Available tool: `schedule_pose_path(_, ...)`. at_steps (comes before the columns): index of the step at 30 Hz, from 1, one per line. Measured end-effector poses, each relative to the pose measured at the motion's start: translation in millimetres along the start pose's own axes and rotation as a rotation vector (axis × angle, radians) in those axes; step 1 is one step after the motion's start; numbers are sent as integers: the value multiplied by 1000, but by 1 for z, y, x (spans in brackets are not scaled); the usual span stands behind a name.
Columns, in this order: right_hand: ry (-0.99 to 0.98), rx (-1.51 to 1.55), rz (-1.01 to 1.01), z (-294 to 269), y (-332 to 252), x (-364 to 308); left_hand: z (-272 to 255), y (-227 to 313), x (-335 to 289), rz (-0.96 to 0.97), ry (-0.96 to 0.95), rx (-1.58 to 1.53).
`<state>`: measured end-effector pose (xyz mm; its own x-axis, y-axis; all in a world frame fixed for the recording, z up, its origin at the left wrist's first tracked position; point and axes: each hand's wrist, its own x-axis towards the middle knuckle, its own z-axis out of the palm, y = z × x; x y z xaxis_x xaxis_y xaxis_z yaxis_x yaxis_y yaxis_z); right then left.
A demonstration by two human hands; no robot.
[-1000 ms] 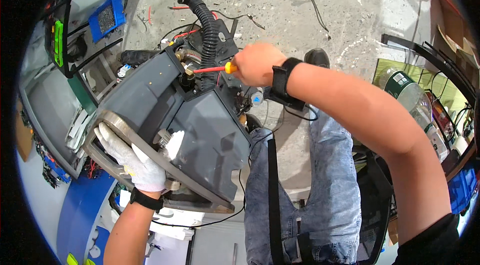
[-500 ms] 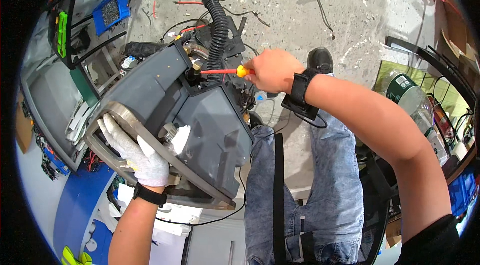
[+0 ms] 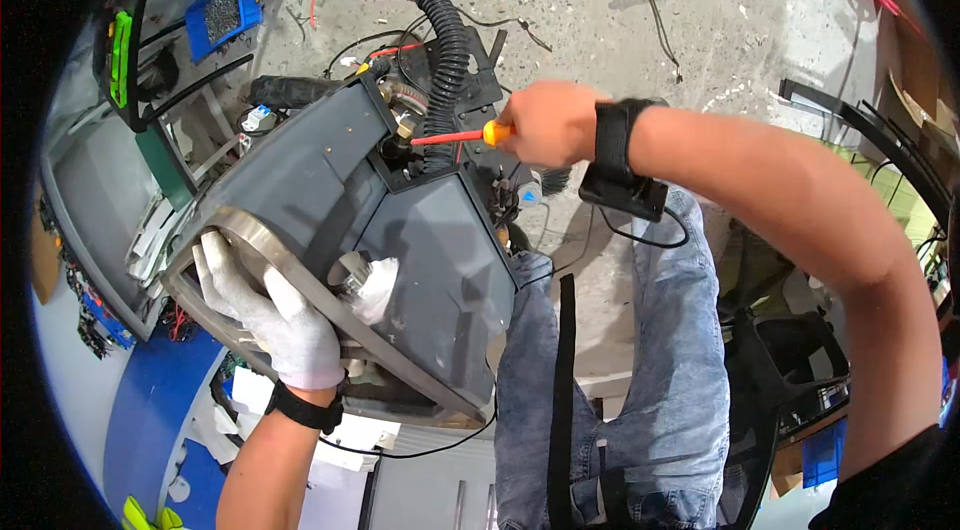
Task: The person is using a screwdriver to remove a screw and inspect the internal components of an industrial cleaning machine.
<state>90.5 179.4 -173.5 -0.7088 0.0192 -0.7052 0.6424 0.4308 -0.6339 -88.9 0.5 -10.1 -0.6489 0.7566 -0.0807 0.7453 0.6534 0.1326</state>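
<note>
My right hand (image 3: 545, 125), bare, grips a screwdriver (image 3: 445, 138) with a yellow-orange handle and red shaft. Its tip meets a brass-coloured fitting (image 3: 404, 127) beside an opening in a dark grey machine housing (image 3: 300, 155); the exact contact is too small to tell. My left hand (image 3: 275, 315), in a whitish glove, lies on the housing's metal frame (image 3: 250, 230) with fingers stretched out and thumb apart. A black corrugated hose (image 3: 447, 60) rises beside the fitting. Lower on the housing sits a round metal part (image 3: 350, 275) with white material (image 3: 375, 290) against it.
Loose cables (image 3: 655, 5) lie on the concrete floor (image 3: 590, 0). A blue tray of small parts (image 3: 222, 15) stands at the far left, near a black frame with a green strip (image 3: 120, 60). At right are cardboard (image 3: 905, 95) and a black chair-like object (image 3: 800, 350).
The view has shifted slightly. My right forearm has swung out and its wrist has turned, while the screwdriver stays at the fitting. My left hand stays on the frame.
</note>
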Motion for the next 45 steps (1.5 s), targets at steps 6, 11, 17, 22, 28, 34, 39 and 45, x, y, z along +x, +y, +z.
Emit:
schedule_pose_path(6, -113, 60, 34, -7, -2, 7, -3, 15, 1, -107, -23, -63)
schedule_pose_path(11, -27, -156, -32, -19, -16, 5, -5, 6, 0, -6, -12, 12)
schedule_pose_path(17, -214, 221, 155, -17, -12, 9, -4, 15, 5, -91, 4, -19)
schedule_pose_path(22, -4, 19, 42, 5, -21, -4, 2, 5, 2, -29, 23, -73)
schedule_pose_path(28, -22, 106, 99, 15, -46, -27, 0, -4, 1, 18, 51, -21)
schedule_pose_path(34, 22, 248, 117, 31, -17, -33, 6, -2, 1, 27, 69, -39)
schedule_pose_path(39, 113, 394, 65, 46, -31, -43, 1, -6, 0, 46, 87, -15)
schedule_pose_path(45, 140, 410, 135, 53, -35, -32, 7, -4, 3, 107, 127, -37)
